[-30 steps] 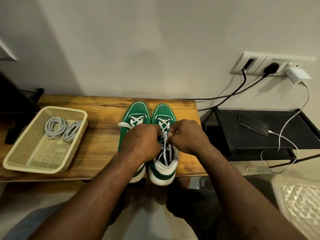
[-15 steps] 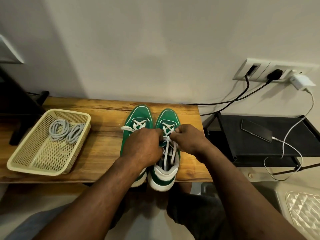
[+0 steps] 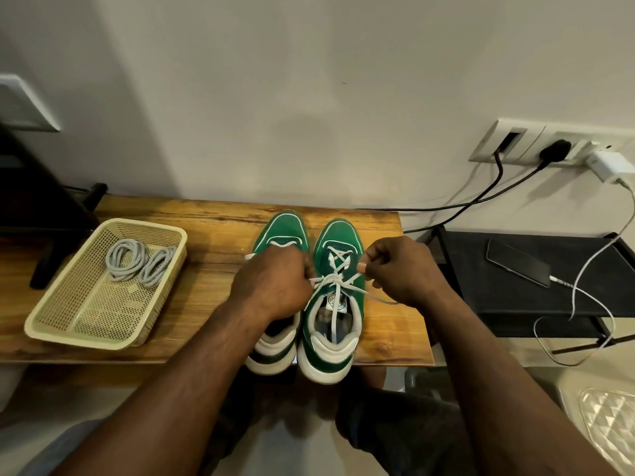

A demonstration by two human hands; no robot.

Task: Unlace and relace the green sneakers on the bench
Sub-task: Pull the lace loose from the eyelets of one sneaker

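Two green sneakers with white soles stand side by side on the wooden bench (image 3: 213,221), toes toward the wall. My left hand (image 3: 271,283) lies over the left sneaker (image 3: 285,225) and pinches one strand of the white lace (image 3: 335,278) of the right sneaker (image 3: 338,235). My right hand (image 3: 398,269) pinches the other strand, just right of that shoe. The lace is stretched sideways between both hands, crossing at a knot over the tongue. One loose end hangs into the shoe opening, another trails right under my right hand. The left sneaker's laces are mostly hidden.
A cream plastic basket (image 3: 82,324) at the bench's left holds two coiled grey laces (image 3: 137,261). Right of the bench a black shelf (image 3: 584,297) carries a phone (image 3: 517,262) on a white charging cable. Wall sockets with plugs (image 3: 553,149) sit above it. Dark furniture stands at far left.
My hands have moved apart, the right one going right, pulling the right sneaker's lace taut sideways. The knot over the tongue has become visible. The view has shifted down slightly.
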